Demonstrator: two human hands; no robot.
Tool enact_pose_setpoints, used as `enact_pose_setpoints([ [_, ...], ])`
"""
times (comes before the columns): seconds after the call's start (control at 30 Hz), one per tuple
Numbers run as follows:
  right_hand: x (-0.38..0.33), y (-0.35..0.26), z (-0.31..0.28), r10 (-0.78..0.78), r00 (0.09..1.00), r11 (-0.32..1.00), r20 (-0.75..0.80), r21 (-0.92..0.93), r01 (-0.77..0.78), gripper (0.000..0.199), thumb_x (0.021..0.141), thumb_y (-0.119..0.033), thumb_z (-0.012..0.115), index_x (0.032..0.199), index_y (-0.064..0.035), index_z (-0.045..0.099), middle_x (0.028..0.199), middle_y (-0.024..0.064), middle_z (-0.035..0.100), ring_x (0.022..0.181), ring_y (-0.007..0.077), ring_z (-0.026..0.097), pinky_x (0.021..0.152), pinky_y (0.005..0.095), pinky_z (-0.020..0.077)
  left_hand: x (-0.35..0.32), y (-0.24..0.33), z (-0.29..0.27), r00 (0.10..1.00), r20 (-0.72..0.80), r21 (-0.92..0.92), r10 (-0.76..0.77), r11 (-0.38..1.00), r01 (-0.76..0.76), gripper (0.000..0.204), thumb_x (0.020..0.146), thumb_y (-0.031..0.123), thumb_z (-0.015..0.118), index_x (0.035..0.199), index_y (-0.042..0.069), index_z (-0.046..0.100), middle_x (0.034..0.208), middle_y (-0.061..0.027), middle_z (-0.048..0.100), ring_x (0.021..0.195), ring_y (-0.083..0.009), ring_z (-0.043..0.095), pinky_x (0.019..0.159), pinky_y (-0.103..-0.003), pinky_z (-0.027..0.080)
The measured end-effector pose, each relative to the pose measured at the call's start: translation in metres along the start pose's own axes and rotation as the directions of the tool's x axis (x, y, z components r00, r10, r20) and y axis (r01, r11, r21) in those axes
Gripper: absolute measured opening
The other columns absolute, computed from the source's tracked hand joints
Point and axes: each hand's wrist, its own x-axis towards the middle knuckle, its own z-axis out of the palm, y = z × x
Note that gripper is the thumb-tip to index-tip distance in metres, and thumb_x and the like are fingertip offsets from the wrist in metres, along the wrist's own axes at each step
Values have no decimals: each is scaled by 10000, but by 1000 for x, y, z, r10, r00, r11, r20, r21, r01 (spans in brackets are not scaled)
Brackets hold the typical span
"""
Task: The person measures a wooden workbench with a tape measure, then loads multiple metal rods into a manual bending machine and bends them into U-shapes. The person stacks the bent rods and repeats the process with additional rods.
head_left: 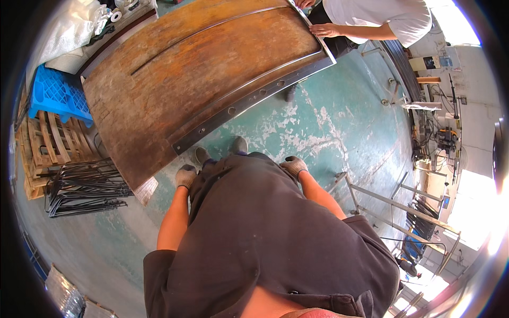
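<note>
- Step in hand, as I judge it: a pause at the table (138, 116), with a thin bent rod (183, 38) laid across its rusty top and the wearer handling nothing visible.
- The left hand (185, 176) and right hand (293, 166), both in pale gloves, hang beside the thighs near the centre of the frame; neither shows anything in it, but the fingers turn away, so I cannot tell how wide they are.
- At upper right, a co-worker's hand (324, 30) rests at the table's far end, near the rod's bent end.
- Next move, as a judgement: touching the rod from here would call for raising both hands and leaning over the perforated edge strip (246, 100).
- The rod lies in the upper middle of the frame, well apart from both hands; the table's near corner comes closer to the left hand than to the right.
</note>
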Motion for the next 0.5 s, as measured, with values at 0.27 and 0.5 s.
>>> enact_pose_setpoints([
  [0.27, -2, -2, -1, -73, 997, 991, 23, -114, 75, 661, 793, -428, 793, 1340, -65, 712, 1462, 125, 662, 1272, 282, 678, 1078, 357, 531, -2, -7, 3, 1000, 1, -19, 6, 1000, -6, 282, 900, 272, 682, 1082, 88, 792, 1079, -170, 795, 1067, -333, 753, 940, -397, 566],
  [0.5, 3, 9, 9, -4, 1000, 999, 3, 32, 3, 707, 767, -406, 813, 1357, -35, 695, 1361, 163, 718, 1205, 293, 715, 1028, 360, 561, -3, -5, 3, 1000, 18, 8, -1, 1000, 1, 279, 901, 268, 685, 1085, 88, 793, 1091, -168, 794, 1078, -334, 750, 945, -397, 564],
])
